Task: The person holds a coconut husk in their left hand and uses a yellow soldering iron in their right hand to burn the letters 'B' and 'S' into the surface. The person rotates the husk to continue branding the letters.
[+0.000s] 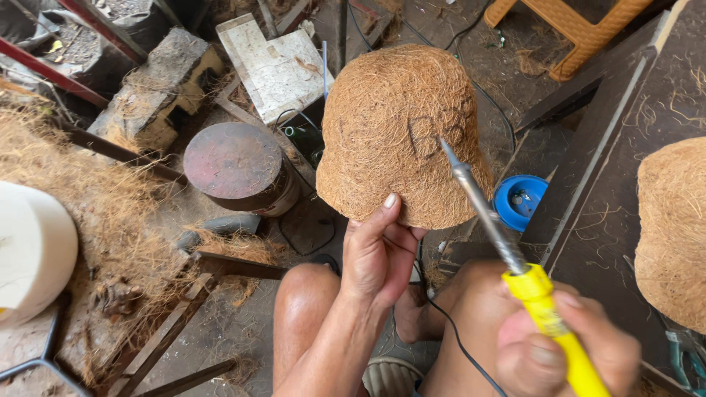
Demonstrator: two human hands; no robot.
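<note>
Left hand point(379, 254) grips the lower rim of a coir fibre pot point(401, 132), thumb on the outside, fingers curled under the edge; pot is held upside down, dome up, above the person's knees, centre of view. Right hand point(566, 345) is closed around the yellow handle of a soldering iron point(507, 250), lower right. Iron's metal shaft runs up and left, tip touching the pot's side where dark scorched marks show in the fibre. Thin black cord point(456, 338) trails down between the legs.

Around: second coir pot point(673, 228) sits at the right edge on a dark wooden board point(610, 184), well apart from the held one. Blue round lid point(518, 198) lies on the ground just right of the held pot, partly behind the iron's shaft. Rusty round tin point(239, 165) stands left of the pot, near it. White cylinder point(33, 250) at the left edge. Loose brown fibre pile point(81, 184) covers the ground on the left. White worn slab point(276, 66) and concrete block point(158, 84) at top left. Orange wicker stool point(581, 29) at top right. Ground is dirt with wood strips and scattered fibre
</note>
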